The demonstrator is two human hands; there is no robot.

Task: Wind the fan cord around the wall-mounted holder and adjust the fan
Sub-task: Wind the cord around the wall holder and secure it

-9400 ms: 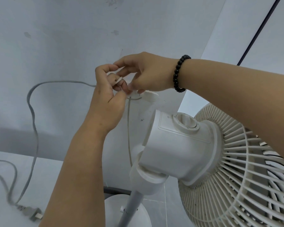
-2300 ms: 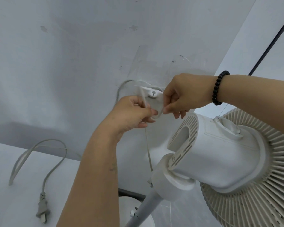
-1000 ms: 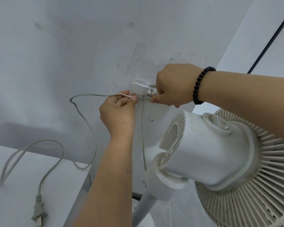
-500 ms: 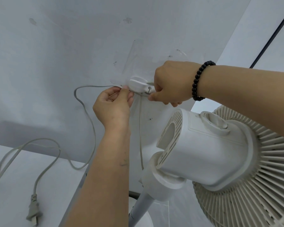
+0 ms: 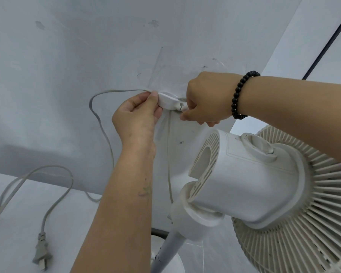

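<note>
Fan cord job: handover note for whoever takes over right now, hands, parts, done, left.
Left hand: pinches the fan cord at the left end of the wall-mounted holder.
Right hand: fingers curled at the holder's right end; what they grip is hidden.
Cord: one run drops from the holder to the fan neck; the free part loops down the wall onto the white surface, plug lying there.
Done: cord brought to the holder; number of turns not visible.
Left: wind the slack, then adjust the fan.
</note>
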